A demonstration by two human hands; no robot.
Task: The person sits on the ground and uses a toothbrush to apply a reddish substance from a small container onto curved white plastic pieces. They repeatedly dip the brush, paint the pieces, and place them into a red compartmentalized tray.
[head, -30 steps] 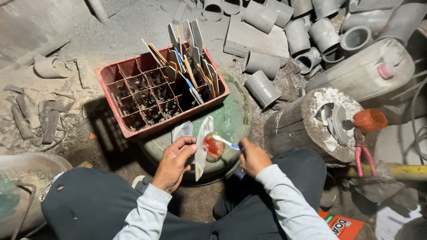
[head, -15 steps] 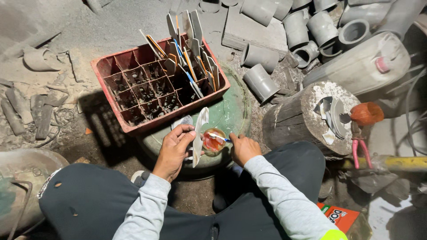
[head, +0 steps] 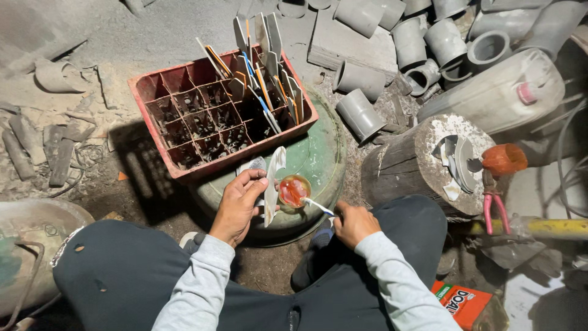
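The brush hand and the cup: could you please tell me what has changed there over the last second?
The right hand has drawn back toward the body, and its small brush now dips into the cup of reddish liquid at a flatter angle. The left hand still holds the pale curved strip upright beside the cup. The red crate and wooden stump have not moved.

Dusty floor (head: 153, 37) bears grey pipe fittings (head: 422, 43), a log stump (head: 422, 162) and an overturned green basin (head: 318, 159).
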